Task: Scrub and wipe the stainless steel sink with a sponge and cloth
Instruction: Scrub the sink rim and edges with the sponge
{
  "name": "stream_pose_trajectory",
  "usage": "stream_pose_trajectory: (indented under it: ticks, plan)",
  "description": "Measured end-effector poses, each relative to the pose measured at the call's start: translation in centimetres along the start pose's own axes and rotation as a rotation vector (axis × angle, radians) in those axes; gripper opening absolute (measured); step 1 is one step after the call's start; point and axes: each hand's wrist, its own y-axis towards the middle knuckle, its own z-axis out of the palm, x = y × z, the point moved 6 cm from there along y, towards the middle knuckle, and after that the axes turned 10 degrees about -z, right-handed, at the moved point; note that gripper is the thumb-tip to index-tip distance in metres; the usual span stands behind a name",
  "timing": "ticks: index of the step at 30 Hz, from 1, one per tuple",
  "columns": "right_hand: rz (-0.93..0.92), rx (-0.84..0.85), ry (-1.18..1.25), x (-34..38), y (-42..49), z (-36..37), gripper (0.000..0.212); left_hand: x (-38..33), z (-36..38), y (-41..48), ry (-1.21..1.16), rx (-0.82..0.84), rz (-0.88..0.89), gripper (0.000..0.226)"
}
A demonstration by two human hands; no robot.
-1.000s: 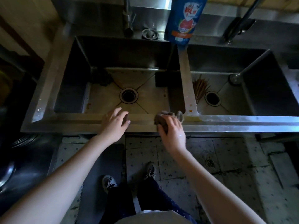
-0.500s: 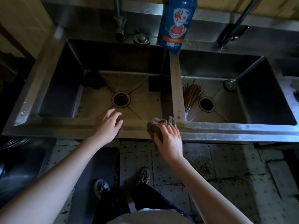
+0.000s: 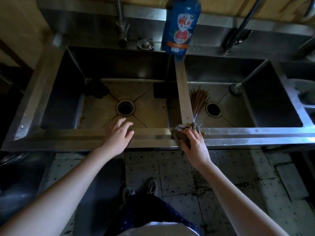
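My right hand [image 3: 194,143] grasps the cloth [image 3: 180,133] at the near end of the divider [image 3: 183,92]; its stained length runs straight ahead; my left hand [image 3: 117,133], relaxed, rests left of it.

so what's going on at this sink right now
A person is wiping a double-basin stainless steel sink. The right hand grips a brownish cloth on the front rim, where the divider meets it, next to brown spots. The left hand rests open on the rim in front of the left basin. A blue detergent bottle stands at the back; a bundle of thin sticks and a ladle lie in the right basin.
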Motion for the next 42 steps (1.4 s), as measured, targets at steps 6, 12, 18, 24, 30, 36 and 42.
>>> stream_pose_trajectory:
  ticks: [6,12,18,24,30,36,42]
  plan:
    - [-0.062,0.120,0.030,-1.0,0.8,-1.0,0.038,-0.8,-0.5,0.0,-0.048,-0.018,0.051,0.038]
    - [-0.184,0.256,-0.040,-3.7,3.1,-2.6,0.035,-1.7,-0.7,0.5,-0.022,-0.081,0.020,0.038]
    - [-0.379,0.395,0.038,-6.0,5.3,-2.8,0.028,-3.5,1.0,0.8,-0.048,-0.123,-0.119,0.037]
    - [-0.688,0.531,0.048,-6.5,6.6,-2.7,0.031,-5.5,2.4,-0.4,-0.081,-0.281,-0.258,0.035]
    - [-0.912,0.583,-0.049,-6.0,9.4,-2.4,0.037,-6.7,3.6,-3.6,-0.134,-0.378,-0.365,0.035]
    - [-0.827,0.567,0.009,-6.1,13.0,-1.7,0.038,-6.9,4.3,-5.1,-0.115,-0.415,-0.444,0.035]
    - [-0.714,0.587,0.124,-6.6,11.9,-1.7,0.036,-7.4,4.6,-6.0,-0.136,-0.434,-0.450,0.035]
